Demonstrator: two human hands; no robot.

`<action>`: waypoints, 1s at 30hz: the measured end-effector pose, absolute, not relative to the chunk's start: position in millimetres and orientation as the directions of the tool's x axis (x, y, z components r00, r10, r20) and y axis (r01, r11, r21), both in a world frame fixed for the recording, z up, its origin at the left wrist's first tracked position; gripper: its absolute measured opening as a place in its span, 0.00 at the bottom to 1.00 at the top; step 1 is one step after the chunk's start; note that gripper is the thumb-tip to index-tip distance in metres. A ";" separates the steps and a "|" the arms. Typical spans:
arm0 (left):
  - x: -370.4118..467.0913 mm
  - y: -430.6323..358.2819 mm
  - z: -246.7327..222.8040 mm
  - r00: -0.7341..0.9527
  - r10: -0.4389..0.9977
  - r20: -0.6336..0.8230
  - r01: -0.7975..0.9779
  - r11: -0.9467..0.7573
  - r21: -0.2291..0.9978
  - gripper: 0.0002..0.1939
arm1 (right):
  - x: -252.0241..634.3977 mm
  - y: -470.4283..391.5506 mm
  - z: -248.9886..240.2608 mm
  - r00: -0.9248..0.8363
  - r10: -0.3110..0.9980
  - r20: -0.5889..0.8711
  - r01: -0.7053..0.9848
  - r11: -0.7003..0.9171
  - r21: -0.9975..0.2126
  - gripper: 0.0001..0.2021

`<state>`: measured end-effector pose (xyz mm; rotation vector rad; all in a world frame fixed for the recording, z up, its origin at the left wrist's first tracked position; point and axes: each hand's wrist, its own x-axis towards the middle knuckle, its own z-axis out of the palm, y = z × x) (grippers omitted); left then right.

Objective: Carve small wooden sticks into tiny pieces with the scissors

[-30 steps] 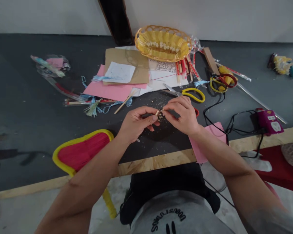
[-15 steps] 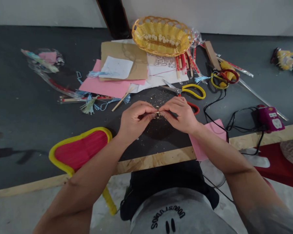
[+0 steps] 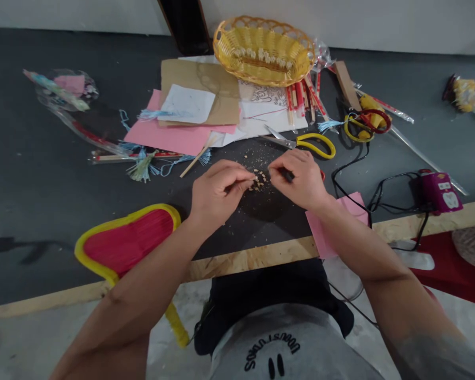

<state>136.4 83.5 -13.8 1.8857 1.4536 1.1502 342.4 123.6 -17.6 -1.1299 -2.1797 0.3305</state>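
My left hand [image 3: 220, 191] is closed in a pinch over a small heap of pale wood-coloured bits [image 3: 259, 182] on the dark tabletop. Whatever sits between its fingertips is too small to name. Just right of the heap, my right hand [image 3: 297, 177] is also pinched, thumb against forefinger, and its contents are hidden. A narrow gap separates the two hands. Behind the right hand lie yellow-handled scissors [image 3: 315, 145], blades pointing left. Beyond the left hand rests a thin wooden stick [image 3: 196, 161].
A yellow woven basket [image 3: 225, 60] holding small pale pieces stands at the back. Pink paper [image 3: 170, 138], brown card [image 3: 200, 71] and blue tassels lie left of it. A red-and-yellow fan-shaped object [image 3: 129, 240] is at front left. A purple box [image 3: 441, 192] with black cables is at right.
My hands, which met fingertip to fingertip on a small pale piece, have parted; the right one moved slightly right. More of the pale bits shows between them. The camera view has shifted slightly.
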 end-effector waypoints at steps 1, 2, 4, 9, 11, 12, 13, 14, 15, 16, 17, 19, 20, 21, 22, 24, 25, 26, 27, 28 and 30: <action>136.4 84.4 -14.8 0.034 0.956 0.292 0.480 -0.272 0.834 0.03 | 345.0 125.5 -17.8 -0.394 0.813 0.428 0.654 0.575 -0.491 0.09; 136.4 85.4 -16.2 -0.006 0.969 0.246 0.423 -0.221 0.879 0.03 | 347.5 127.1 -18.3 -0.389 0.821 0.417 0.667 0.563 -0.487 0.09; 136.2 87.8 -19.9 -0.065 0.990 0.129 0.304 -0.103 0.947 0.05 | 351.4 129.1 -20.3 -0.418 0.818 0.396 0.681 0.570 -0.459 0.07; 136.2 92.2 -27.1 -0.101 0.995 -0.021 0.161 0.037 0.986 0.10 | 352.8 128.7 -27.8 -0.566 0.753 0.337 0.662 0.658 -0.358 0.06; 136.2 92.5 -28.4 -0.096 0.995 -0.037 0.139 0.050 0.989 0.10 | 351.1 127.9 -29.6 -0.588 0.748 0.308 0.658 0.664 -0.356 0.05; 136.1 92.4 -28.8 -0.095 0.994 -0.044 0.129 0.056 0.990 0.10 | 350.0 127.4 -29.8 -0.595 0.748 0.295 0.657 0.664 -0.359 0.05; 136.1 92.3 -29.1 -0.095 0.994 -0.049 0.119 0.061 0.991 0.10 | 349.0 127.0 -29.7 -0.601 0.748 0.281 0.656 0.663 -0.360 0.06; 136.0 92.1 -29.3 -0.095 0.994 -0.053 0.111 0.063 0.992 0.10 | 347.8 126.6 -29.4 -0.609 0.747 0.266 0.657 0.663 -0.358 0.06; 135.9 91.9 -29.3 -0.092 0.994 -0.055 0.104 0.064 0.993 0.10 | 346.7 126.2 -28.8 -0.617 0.747 0.248 0.660 0.663 -0.354 0.07; 136.0 91.8 -29.3 -0.090 0.994 -0.057 0.101 0.066 0.993 0.10 | 345.6 125.7 -28.1 -0.622 0.748 0.230 0.666 0.660 -0.348 0.07; 136.1 91.7 -29.1 -0.087 0.994 -0.061 0.100 0.070 0.992 0.10 | 344.6 125.3 -27.6 -0.625 0.752 0.212 0.674 0.656 -0.341 0.07; 136.6 91.7 -28.3 -0.083 0.993 -0.081 0.102 0.089 0.991 0.10 | 342.8 124.7 -26.9 -0.627 0.757 0.185 0.688 0.649 -0.325 0.07; 137.0 91.8 -27.7 -0.082 0.992 -0.095 0.099 0.103 0.990 0.10 | 342.2 124.4 -26.8 -0.628 0.758 0.179 0.692 0.648 -0.318 0.08; 137.5 91.9 -27.0 -0.082 0.991 -0.108 0.092 0.116 0.989 0.10 | 341.7 124.2 -26.8 -0.628 0.757 0.178 0.694 0.649 -0.312 0.08; 138.0 92.0 -26.2 -0.081 0.989 -0.122 0.077 0.129 0.989 0.11 | 341.3 124.1 -26.7 -0.630 0.754 0.183 0.692 0.653 -0.309 0.09; 139.0 91.9 -24.1 -0.069 0.985 -0.155 0.026 0.157 0.987 0.12 | 340.9 123.9 -26.0 -0.631 0.745 0.215 0.679 0.665 -0.313 0.08; 139.5 91.7 -22.9 -0.056 0.983 -0.177 -0.009 0.176 0.984 0.13 | 340.7 123.7 -25.1 -0.619 0.745 0.248 0.673 0.666 -0.323 0.08; 140.0 91.3 -21.6 -0.034 0.979 -0.203 -0.048 0.201 0.978 0.14 | 340.4 123.4 -23.9 -0.596 0.748 0.291 0.668 0.663 -0.338 0.08; 140.4 90.8 -20.1 -0.005 0.973 -0.230 -0.086 0.228 0.970 0.15 | 340.0 122.9 -22.3 -0.562 0.754 0.340 0.664 0.657 -0.357 0.08; 140.8 90.1 -18.4 0.032 0.967 -0.253 -0.121 0.255 0.959 0.16 | 339.4 122.3 -20.7 -0.523 0.759 0.389 0.661 0.649 -0.376 0.09; 141.8 88.2 -15.1 0.116 0.952 -0.284 -0.173 0.301 0.938 0.18 | 338.0 120.7 -17.6 -0.451 0.752 0.481 0.648 0.646 -0.404 0.10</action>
